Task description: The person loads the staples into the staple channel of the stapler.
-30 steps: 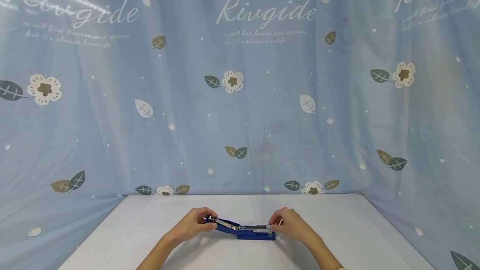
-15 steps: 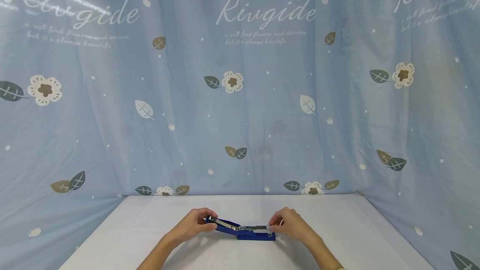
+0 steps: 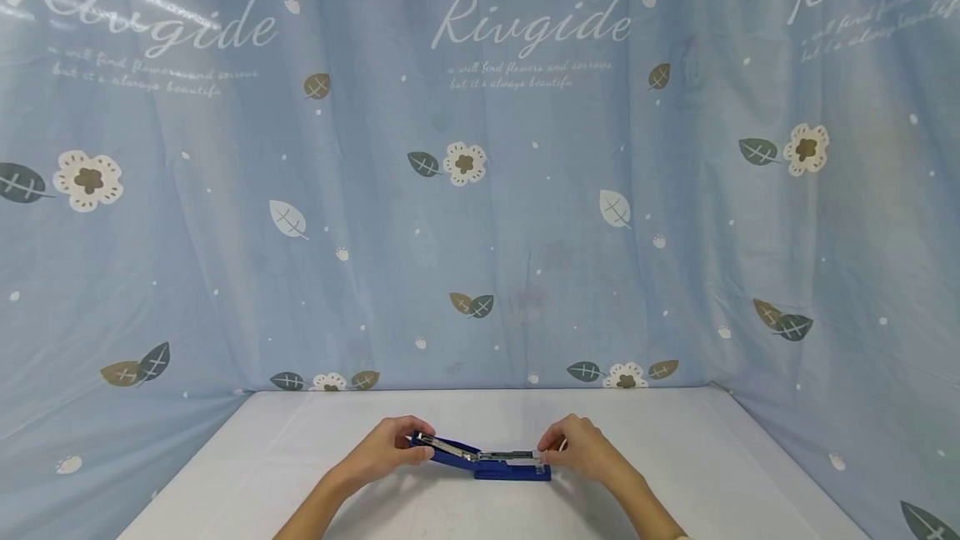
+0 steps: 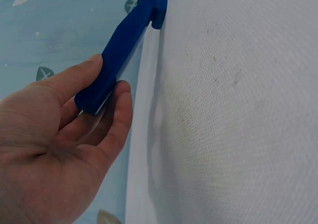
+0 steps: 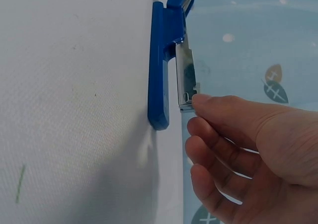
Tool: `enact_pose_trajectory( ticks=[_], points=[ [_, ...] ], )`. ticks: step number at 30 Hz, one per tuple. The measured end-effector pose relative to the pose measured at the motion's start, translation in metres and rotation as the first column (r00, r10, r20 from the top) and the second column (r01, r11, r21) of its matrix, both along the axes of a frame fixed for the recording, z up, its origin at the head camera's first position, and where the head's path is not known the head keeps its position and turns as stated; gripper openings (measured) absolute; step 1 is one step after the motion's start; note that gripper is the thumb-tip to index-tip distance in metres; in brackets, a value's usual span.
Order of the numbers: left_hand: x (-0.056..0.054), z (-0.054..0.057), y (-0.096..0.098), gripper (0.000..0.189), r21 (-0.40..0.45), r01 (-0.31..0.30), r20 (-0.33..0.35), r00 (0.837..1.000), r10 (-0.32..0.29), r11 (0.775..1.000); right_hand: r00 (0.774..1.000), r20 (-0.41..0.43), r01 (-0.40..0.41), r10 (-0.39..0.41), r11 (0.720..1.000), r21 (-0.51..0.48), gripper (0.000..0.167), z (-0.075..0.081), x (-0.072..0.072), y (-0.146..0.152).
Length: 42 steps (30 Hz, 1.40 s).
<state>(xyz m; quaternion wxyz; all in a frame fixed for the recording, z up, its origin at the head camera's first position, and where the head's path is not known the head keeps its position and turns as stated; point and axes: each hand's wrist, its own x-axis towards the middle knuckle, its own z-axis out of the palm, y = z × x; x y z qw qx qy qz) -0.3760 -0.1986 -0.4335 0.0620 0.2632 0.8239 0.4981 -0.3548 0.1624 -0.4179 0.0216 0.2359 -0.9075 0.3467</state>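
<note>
A blue stapler (image 3: 513, 474) lies opened wide on the table in the head view, its base flat and its top arm swung up toward the left. My left hand (image 3: 386, 445) pinches the free end of that top arm (image 4: 121, 47) between thumb and fingers. At the other end, my right hand (image 3: 585, 445) has thumb and index finger at the front tip of the metal staple magazine (image 5: 186, 75), which stands a little above the blue base (image 5: 157, 70). The other right fingers curl loosely below. Whether a staple strip is between the right fingertips, I cannot tell.
A white table (image 3: 300, 419) carries the stapler near its front. Behind and at both sides hangs a light blue curtain (image 3: 525, 257) with printed leaves, flowers and lettering. A short green mark (image 5: 20, 184) shows on the table surface.
</note>
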Motion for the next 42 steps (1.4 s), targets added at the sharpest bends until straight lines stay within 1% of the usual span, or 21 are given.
enact_pose_trajectory(
  ticks=[6, 20, 28, 35, 42],
  points=[
    [0.0, 0.0, 0.0, 0.037, 0.002, 0.001, -0.001, 1.0, -0.001, 1.0, 1.0, 0.006, 0.006, -0.006, 1.0, 0.003, 0.009, -0.001, -0.001, 0.0],
    [0.0, 0.001, 0.0, 0.034, 0.006, 0.006, -0.011, 1.0, -0.006, 1.0, 1.0, -0.001, -0.009, 0.009, 1.0, -0.004, 0.009, -0.001, 0.0, 0.0],
    [0.0, 0.0, 0.0, 0.036, 0.009, 0.008, -0.009, 1.0, -0.008, 1.0, 0.999, 0.017, -0.043, 0.043, 0.999, -0.015, 0.012, 0.0, 0.0, 0.002],
    [0.0, 0.0, 0.001, 0.036, 0.017, 0.007, -0.008, 1.0, -0.007, 1.0, 0.998, 0.014, -0.061, 0.061, 0.998, 0.003, 0.015, -0.005, -0.004, 0.007],
    [0.0, -0.001, 0.0, 0.035, 0.024, 0.012, -0.007, 1.0, -0.012, 1.0, 0.997, 0.058, -0.045, 0.044, 0.999, 0.011, 0.018, -0.011, -0.007, 0.009]
  ],
)
